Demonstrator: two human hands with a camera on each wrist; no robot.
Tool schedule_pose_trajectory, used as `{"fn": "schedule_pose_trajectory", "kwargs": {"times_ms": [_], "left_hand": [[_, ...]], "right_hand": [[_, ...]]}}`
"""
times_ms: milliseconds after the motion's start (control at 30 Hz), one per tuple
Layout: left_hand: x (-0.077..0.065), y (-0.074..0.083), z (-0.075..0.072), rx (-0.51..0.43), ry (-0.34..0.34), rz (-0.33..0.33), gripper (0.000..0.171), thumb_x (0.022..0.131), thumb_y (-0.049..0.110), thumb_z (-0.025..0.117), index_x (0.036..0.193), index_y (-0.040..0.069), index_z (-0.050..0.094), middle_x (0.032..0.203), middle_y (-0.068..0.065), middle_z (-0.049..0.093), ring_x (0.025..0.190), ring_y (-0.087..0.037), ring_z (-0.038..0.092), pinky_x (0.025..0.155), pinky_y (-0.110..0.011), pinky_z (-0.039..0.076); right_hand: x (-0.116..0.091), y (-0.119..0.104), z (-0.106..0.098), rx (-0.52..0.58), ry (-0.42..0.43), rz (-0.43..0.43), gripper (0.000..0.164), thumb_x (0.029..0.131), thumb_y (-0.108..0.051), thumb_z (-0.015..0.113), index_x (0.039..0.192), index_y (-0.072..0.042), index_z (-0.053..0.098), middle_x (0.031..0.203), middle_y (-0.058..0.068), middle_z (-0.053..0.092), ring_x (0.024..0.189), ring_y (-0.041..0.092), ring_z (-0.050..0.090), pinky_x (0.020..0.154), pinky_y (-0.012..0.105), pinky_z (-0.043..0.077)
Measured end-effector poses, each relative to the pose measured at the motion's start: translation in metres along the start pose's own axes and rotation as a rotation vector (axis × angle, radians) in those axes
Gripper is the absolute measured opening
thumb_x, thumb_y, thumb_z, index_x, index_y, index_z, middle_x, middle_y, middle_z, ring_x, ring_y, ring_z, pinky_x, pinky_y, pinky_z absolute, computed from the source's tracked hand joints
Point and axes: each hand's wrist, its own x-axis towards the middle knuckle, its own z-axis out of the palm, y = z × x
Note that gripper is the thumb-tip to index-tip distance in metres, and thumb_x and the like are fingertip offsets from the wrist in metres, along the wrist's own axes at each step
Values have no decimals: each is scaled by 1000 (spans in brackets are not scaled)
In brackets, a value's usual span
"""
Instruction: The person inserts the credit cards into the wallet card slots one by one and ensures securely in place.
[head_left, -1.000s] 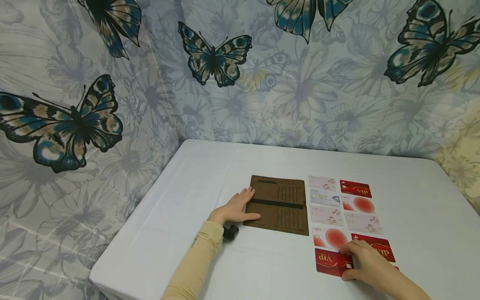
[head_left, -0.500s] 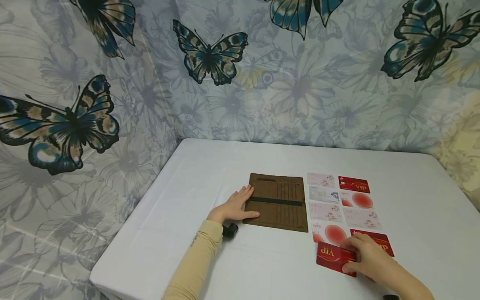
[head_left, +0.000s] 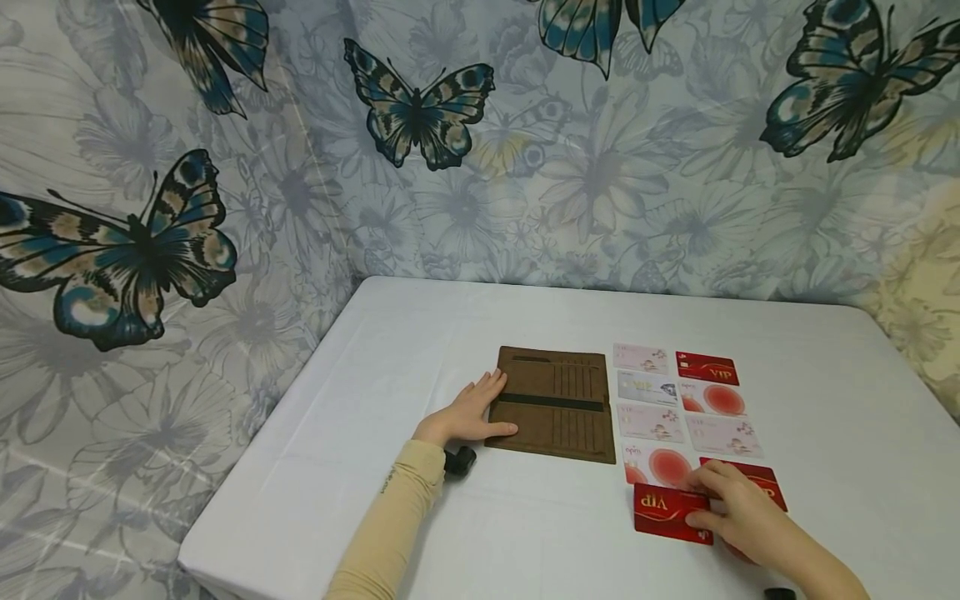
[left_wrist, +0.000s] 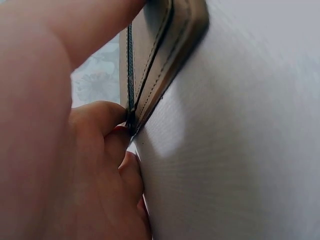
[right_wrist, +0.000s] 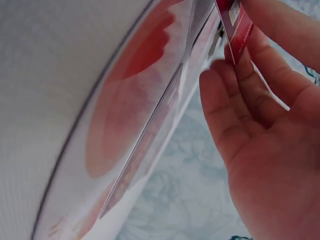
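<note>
An unfolded brown wallet [head_left: 555,437] with rows of card slots and a dark strip across its middle lies on the white table. My left hand [head_left: 467,415] rests on its left edge, fingers spread and thumb over the lower half; the left wrist view shows the wallet's stitched edge [left_wrist: 172,65] up close. With thumb and fingers my right hand [head_left: 750,517] pinches a red VIP card [head_left: 663,512] by its right end. That card is raised in the right wrist view, over a card with a red round print [right_wrist: 125,90].
Two columns of cards lie right of the wallet: pale pink cards [head_left: 651,422], a silvery card [head_left: 647,388], cards with red circles [head_left: 723,399] and a red VIP card [head_left: 707,367] at the back. Another red card [head_left: 767,483] is partly hidden by the right hand. A butterfly-patterned cloth [head_left: 465,225] stands behind the table.
The right hand has lifted the red VIP card from its place in the left column, and the card now overlaps the one behind it slightly. The left hand stays on the wallet.
</note>
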Motion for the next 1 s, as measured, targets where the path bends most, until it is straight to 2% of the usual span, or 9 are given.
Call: {"fn": "schedule_pose_trajectory", "kwargs": {"times_ms": [67, 233, 467, 567, 867, 1000], "left_hand": [[0, 0, 0, -3, 1, 2, 89, 88, 49, 55, 149, 5, 7, 154, -9, 1, 140, -22, -1, 111, -41, 3], [-1, 0, 0, -13, -1, 6, 88, 89, 47, 56, 149, 6, 7, 154, -8, 1, 140, -22, -1, 111, -41, 2], [-1, -1, 0, -12, -1, 10, 88, 89, 48, 55, 149, 7, 7, 154, -8, 1, 140, -22, -1, 111, -41, 2], [-1, -1, 0, -17, -1, 11, 88, 89, 47, 56, 149, 7, 7, 154, -8, 1, 140, -22, -2, 111, -41, 1], [0, -3, 1, -19, 2, 3, 89, 88, 48, 56, 150, 8, 7, 154, -7, 1, 139, -20, -2, 111, -40, 1], [0, -3, 1, -23, 1, 2, 88, 88, 47, 56, 150, 8, 7, 154, -6, 1, 139, -19, -2, 111, -40, 1]], "right_hand": [[1, -1, -1, 18, -16, 13, 35, 69, -16, 80, 99, -6, 66, 92, -1, 56, 84, 19, 52, 74, 39, 52], [1, -1, -3, 24, -31, 17, 32, 71, -11, 78, 100, -7, 65, 90, -3, 56, 77, 15, 50, 67, 27, 51], [2, 0, -10, 42, -19, -47, 28, 74, -6, 76, 97, -13, 63, 87, -4, 56, 74, 11, 51, 67, 27, 52], [3, 0, -13, 52, -2, -76, 26, 75, -4, 74, 97, -12, 62, 88, -3, 59, 73, 10, 53, 67, 28, 53], [7, -3, -24, 175, -5, -66, 22, 80, -6, 71, 100, -9, 61, 91, 2, 62, 70, 9, 54, 62, 21, 52], [12, -6, -29, 180, 40, -82, 22, 79, -7, 72, 99, -10, 62, 90, 0, 62, 71, 10, 54, 62, 21, 52]]}}
